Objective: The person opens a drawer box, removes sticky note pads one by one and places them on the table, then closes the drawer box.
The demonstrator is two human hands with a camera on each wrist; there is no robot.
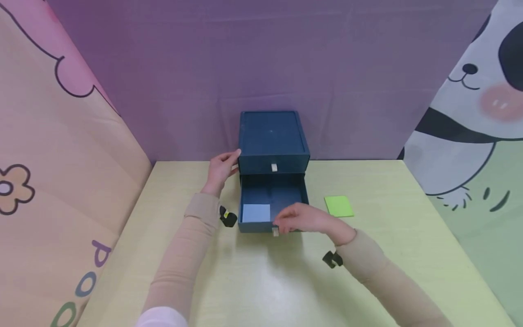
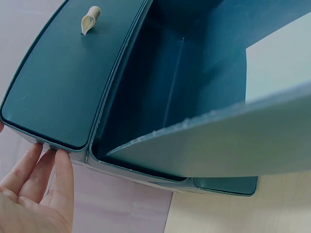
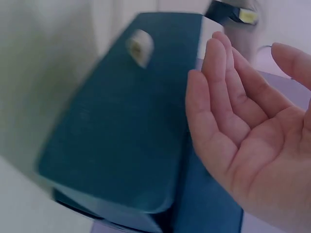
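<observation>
A dark blue drawer cabinet (image 1: 271, 134) stands at the back of the table. One drawer (image 1: 288, 193) below the top one is pulled out, and a pale blue paper square (image 1: 256, 212) lies in its front left part. My left hand (image 1: 221, 170) touches the cabinet's left side; in the left wrist view its fingers (image 2: 62, 179) are straight against that side. At the pulled-out drawer's front is my right hand (image 1: 306, 219), close to the cloth pull tab (image 1: 275, 231). In the right wrist view the fingers are extended and apart from the tab (image 3: 140, 47).
A bright green paper square (image 1: 339, 206) lies on the table (image 1: 380, 236), right of the cabinet. Behind the cabinet hangs a purple cloth backdrop (image 1: 229, 59). Another drawer front (image 2: 228, 185) shows below the pulled-out drawer. Black wrist devices (image 1: 333, 259) sit by both sleeves.
</observation>
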